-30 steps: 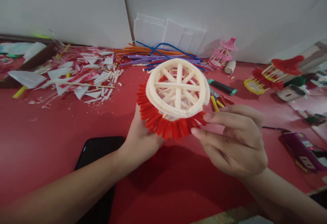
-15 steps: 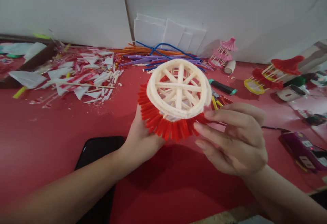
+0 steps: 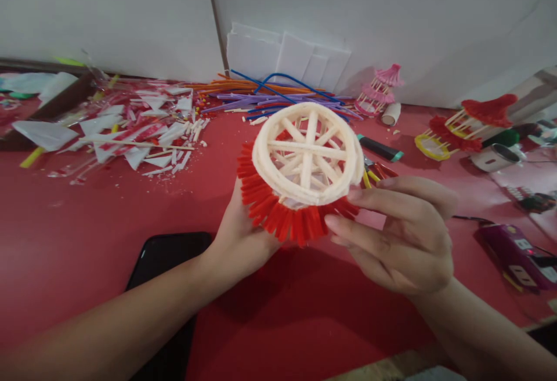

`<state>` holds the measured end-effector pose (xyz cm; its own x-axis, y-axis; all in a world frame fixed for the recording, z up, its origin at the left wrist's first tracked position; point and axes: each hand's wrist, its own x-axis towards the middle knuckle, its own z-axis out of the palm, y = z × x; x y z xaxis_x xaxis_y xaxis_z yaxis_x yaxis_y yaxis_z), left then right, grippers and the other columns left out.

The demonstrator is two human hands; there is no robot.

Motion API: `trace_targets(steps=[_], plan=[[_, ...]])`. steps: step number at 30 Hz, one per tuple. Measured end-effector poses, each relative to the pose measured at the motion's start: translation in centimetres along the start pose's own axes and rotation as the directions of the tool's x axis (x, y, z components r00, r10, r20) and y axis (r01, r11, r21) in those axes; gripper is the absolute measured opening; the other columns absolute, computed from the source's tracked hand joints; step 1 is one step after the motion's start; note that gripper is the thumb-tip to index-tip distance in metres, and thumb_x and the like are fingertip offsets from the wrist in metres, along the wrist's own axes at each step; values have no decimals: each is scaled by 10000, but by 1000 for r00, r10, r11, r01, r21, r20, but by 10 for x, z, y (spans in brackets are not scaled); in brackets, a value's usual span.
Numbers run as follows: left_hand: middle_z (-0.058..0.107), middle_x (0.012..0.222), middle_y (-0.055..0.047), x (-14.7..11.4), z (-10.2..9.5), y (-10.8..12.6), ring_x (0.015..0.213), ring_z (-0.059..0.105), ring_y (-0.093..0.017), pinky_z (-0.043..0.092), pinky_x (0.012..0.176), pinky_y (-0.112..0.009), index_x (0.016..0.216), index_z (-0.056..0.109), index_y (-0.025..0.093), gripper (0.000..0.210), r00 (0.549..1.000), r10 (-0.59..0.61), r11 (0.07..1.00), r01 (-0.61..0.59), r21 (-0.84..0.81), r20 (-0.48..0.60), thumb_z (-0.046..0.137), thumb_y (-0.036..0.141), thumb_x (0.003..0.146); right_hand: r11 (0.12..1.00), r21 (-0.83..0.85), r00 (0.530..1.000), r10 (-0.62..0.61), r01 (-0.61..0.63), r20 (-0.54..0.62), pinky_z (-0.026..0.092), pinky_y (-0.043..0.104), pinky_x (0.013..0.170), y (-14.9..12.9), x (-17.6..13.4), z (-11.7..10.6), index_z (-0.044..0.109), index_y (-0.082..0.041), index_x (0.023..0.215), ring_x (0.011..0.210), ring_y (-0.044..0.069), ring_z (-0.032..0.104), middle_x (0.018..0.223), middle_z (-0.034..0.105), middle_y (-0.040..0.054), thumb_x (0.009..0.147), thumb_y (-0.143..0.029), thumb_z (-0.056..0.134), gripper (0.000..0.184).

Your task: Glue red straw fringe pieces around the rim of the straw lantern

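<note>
A pipe-cleaner model [image 3: 310, 150] is raised above the red table, tilted so its cream, wheel-like ring with crossing spokes faces me. Red fringe [image 3: 285, 221] of short pipe-cleaner pieces juts out around it below the ring. My left hand [image 3: 246, 233] grips the model from underneath on the left; most of its fingers are hidden behind the fringe. On the right, my right hand [image 3: 398, 233] is closed, its bent fingertips touching the fringe and the ring's lower right edge. Whether it pinches one single red piece is too small to tell.
A black phone [image 3: 169, 271] lies by my left forearm. Scraps of white paper [image 3: 102, 126] cover the left side, with pipe cleaners [image 3: 270, 94] at the back. Rightward are a box cutter [image 3: 380, 148], pliers [image 3: 369, 175], small tiered models [image 3: 378, 91] and a purple power strip [image 3: 517, 256].
The model has shifted slightly right and down. My right hand's fingertips have slid a little left along the red fringe, and its lower fingers have drawn closer together.
</note>
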<state>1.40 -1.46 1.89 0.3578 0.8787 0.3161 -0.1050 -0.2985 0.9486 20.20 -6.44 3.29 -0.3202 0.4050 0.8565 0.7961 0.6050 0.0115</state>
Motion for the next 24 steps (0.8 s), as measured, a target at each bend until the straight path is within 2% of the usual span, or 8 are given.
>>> trace_targets(steps=[7, 11, 14, 19, 21, 24], plan=[[672, 1238, -95, 0, 0, 1, 1286, 519, -340, 419, 1099, -477, 1232, 583, 239, 691, 1000, 2, 999, -2, 33, -11, 854, 181, 599, 1000, 8, 1000, -24, 24, 20, 501, 318, 785, 0, 1, -1, 730, -292, 873, 890, 168, 548, 947, 670, -5, 759, -155, 722, 179], [676, 1232, -95, 0, 0, 1, 1270, 537, -332, 429, 1093, -466, 1227, 588, 242, 667, 1000, 22, 1000, -22, -2, 0, 843, 166, 615, 997, 47, 998, -67, 66, 20, 513, 362, 812, 4, -2, -3, 717, -242, 958, 885, 180, 599, 1032, 670, 26, 758, -196, 718, 204], [652, 1273, -112, 0, 1, 1, 1253, 554, -331, 441, 1081, -475, 1269, 551, 237, 719, 1000, 7, 1000, -7, -7, -16, 838, 151, 616, 995, 57, 996, -81, 79, 24, 508, 414, 843, 7, -4, -4, 700, -197, 1044, 917, 206, 613, 1103, 651, 63, 798, -233, 640, 256], [624, 1314, -144, 0, 2, 2, 1212, 590, -333, 495, 1030, -461, 1302, 513, 221, 822, 999, -27, 998, 24, -58, -40, 863, 147, 562, 998, 10, 997, -60, 59, 52, 497, 446, 865, 9, -4, -5, 704, -222, 1052, 954, 225, 602, 1128, 645, 59, 779, -214, 626, 285], [628, 1311, -142, -1, 2, 1, 1207, 594, -335, 503, 1020, -464, 1266, 547, 216, 777, 998, -62, 993, 58, -98, -32, 861, 133, 559, 998, 23, 998, -54, 53, 44, 497, 444, 866, 9, -4, -5, 693, -213, 1064, 945, 220, 605, 1116, 651, 62, 787, -227, 619, 287], [639, 1300, -133, -4, 1, -1, 1209, 592, -338, 509, 1012, -459, 1126, 642, 193, 577, 995, -98, 978, 96, -183, -3, 844, 126, 589, 998, 45, 999, -38, 37, 22, 497, 433, 868, 11, -4, -6, 677, -214, 1073, 926, 214, 613, 1072, 662, 56, 803, -253, 617, 279]])
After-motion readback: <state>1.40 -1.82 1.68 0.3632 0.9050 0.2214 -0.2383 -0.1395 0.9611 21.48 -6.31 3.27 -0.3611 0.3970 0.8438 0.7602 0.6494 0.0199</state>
